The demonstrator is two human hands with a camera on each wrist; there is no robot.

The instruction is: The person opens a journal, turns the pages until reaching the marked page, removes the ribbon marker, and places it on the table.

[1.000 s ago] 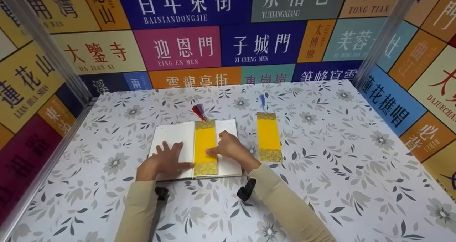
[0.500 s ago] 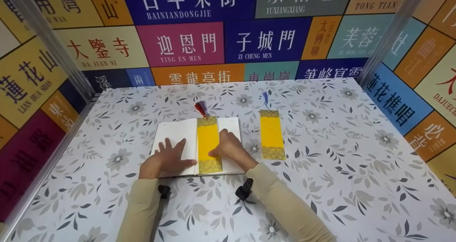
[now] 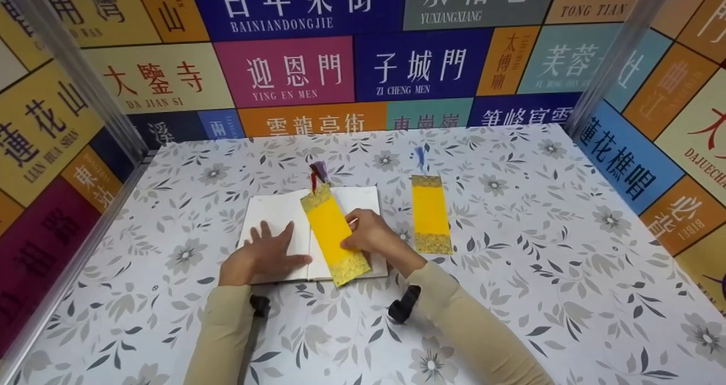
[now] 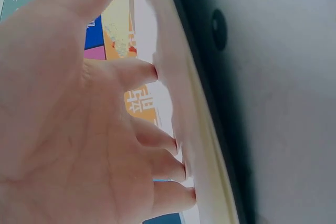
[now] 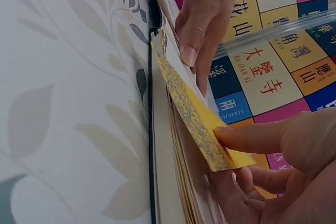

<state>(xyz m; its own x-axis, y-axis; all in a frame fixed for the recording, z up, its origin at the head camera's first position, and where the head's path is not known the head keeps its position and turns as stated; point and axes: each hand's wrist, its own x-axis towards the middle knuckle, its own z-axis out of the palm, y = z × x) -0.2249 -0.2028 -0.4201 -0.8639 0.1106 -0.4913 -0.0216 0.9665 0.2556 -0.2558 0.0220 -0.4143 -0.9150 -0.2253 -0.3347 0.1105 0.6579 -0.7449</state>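
Note:
An open book (image 3: 278, 206) with blank-looking white pages lies on the patterned tabletop. Spread over its left page is my left hand (image 3: 266, 254), fingertips pressing the paper, as the left wrist view also shows. My right hand (image 3: 371, 235) pinches a yellow bookmark (image 3: 329, 223) by its right long edge, thumb on top and fingers beneath. That bookmark has gold speckled ends and a red and purple tassel (image 3: 317, 172); it slants across the book's gutter and right page. In the right wrist view its near end (image 5: 194, 114) stands tilted up from the pages.
To the right of the book lies a second yellow bookmark (image 3: 431, 215) with a blue tassel (image 3: 420, 157). Panels with large characters (image 3: 283, 70) rise behind the table and at both sides. The floral tabletop (image 3: 510, 294) extends around the book.
The held bookmark was lying straight along the gutter; my right hand has lifted it and turned it so its lower end swings right. My left hand stays on the left page.

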